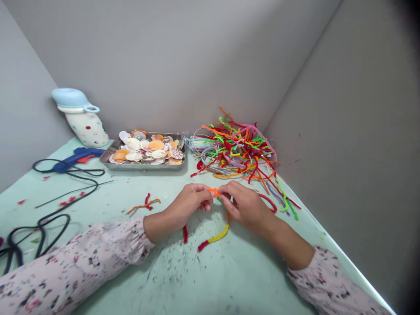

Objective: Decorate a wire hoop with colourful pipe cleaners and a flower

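An orange pipe cleaner (214, 192), bent into a small shape, is pinched between my two hands above the middle of the table. My left hand (192, 200) grips its left end with thumb and forefinger. From the other side my right hand (244, 203) is closed on it. A yellow pipe cleaner (219, 236) with a red tip hangs or lies just below my right hand; whether it joins the orange piece I cannot tell. Under my left wrist a short red piece (185, 234) pokes out. To the left lies an orange and red twisted piece (145, 204).
A metal tray (144, 167) of seashells stands at the back, beside a tangled heap of coloured pipe cleaners (243, 148). At left are a blue glue gun (74, 159), its dark cord (55, 212) and a white bottle (87, 124) with a blue lid. Grey walls enclose the table.
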`<action>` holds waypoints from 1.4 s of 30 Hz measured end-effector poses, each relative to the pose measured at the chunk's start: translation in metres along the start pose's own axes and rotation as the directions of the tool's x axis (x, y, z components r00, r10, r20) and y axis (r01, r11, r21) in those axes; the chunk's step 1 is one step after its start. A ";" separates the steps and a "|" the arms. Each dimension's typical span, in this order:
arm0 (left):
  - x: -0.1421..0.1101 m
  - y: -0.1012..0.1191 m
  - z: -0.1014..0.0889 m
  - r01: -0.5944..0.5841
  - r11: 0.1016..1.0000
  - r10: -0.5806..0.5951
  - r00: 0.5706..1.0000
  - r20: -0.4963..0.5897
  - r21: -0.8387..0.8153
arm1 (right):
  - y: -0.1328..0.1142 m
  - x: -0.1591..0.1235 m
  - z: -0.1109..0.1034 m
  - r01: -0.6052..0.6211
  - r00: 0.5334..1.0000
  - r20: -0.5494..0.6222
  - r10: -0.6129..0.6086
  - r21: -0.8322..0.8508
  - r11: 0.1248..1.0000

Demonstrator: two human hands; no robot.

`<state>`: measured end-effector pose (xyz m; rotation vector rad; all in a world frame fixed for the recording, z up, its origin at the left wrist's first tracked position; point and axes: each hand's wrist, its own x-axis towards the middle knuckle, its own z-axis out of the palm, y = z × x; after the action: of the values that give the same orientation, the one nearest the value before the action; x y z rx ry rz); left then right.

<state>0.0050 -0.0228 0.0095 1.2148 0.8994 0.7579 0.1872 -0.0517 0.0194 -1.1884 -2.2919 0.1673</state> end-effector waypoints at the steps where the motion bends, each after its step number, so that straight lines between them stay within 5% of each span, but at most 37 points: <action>1: 0.000 0.000 0.000 0.005 1.000 -0.005 1.000 0.003 0.002 | 0.000 -0.001 0.000 0.014 1.000 0.012 -0.014 -0.035 0.999; 11: 0.000 0.000 -0.001 -0.009 0.999 0.007 1.000 0.030 0.054 | 0.003 -0.002 0.005 0.103 0.991 -0.080 -0.112 -0.108 0.989; 14: -0.002 0.004 0.001 -0.063 0.993 0.061 0.998 0.021 0.102 | -0.001 0.001 0.005 0.022 0.993 -0.119 -0.023 -0.017 1.000; 18: -0.006 0.007 0.004 -0.168 0.941 0.185 0.982 -0.031 0.295 | -0.012 0.006 0.003 -0.249 0.959 -0.083 0.273 0.224 0.942; 20: -0.009 0.006 0.003 -0.269 0.851 0.315 0.949 -0.028 0.450 | -0.017 0.008 0.003 -0.421 0.894 0.032 0.447 0.402 0.813; 22: -0.011 0.004 0.001 -0.403 0.676 0.489 0.872 0.034 0.616 | -0.021 0.008 0.003 -0.565 0.805 0.215 0.552 0.563 0.604; 26: -0.013 0.001 -0.004 -0.607 0.269 0.699 0.657 0.282 0.748 | -0.020 0.008 0.002 -0.650 0.686 0.546 0.481 0.757 0.070; 28: -0.013 0.001 -0.004 -0.624 0.265 0.709 0.643 0.290 0.735 | -0.017 0.008 0.000 -0.635 0.681 0.597 0.423 0.770 -0.064; 29: -0.013 0.002 -0.004 -0.597 0.346 0.690 0.685 0.234 0.724 | -0.015 0.008 -0.002 -0.636 0.691 0.598 0.407 0.770 -0.051; 31: -0.010 0.003 -0.002 -0.463 0.603 0.572 0.819 0.052 0.650 | -0.013 0.009 -0.005 -0.627 0.739 0.532 0.414 0.767 0.134; 33: -0.006 0.004 -0.001 -0.321 0.826 0.386 0.921 -0.050 0.463 | -0.011 0.009 -0.008 -0.546 0.820 0.331 0.467 0.699 0.463; 36: 0.000 0.004 -0.002 -0.162 0.963 0.179 0.982 -0.063 0.213 | -0.009 0.006 -0.009 -0.297 0.943 -0.037 0.329 0.344 0.891; 39: 0.002 0.003 -0.002 -0.099 0.991 0.101 0.995 -0.018 0.091 | -0.008 0.002 -0.007 -0.071 0.991 -0.108 0.074 0.026 0.997; 42: 0.001 0.001 -0.001 -0.065 0.997 0.064 0.998 0.013 0.046 | -0.008 -0.001 -0.004 0.004 0.998 -0.068 -0.011 -0.103 0.995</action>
<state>0.0047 -0.0213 0.0104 1.2931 0.8758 0.7848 0.1840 -0.0577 0.0253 -1.2172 -2.2684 0.0063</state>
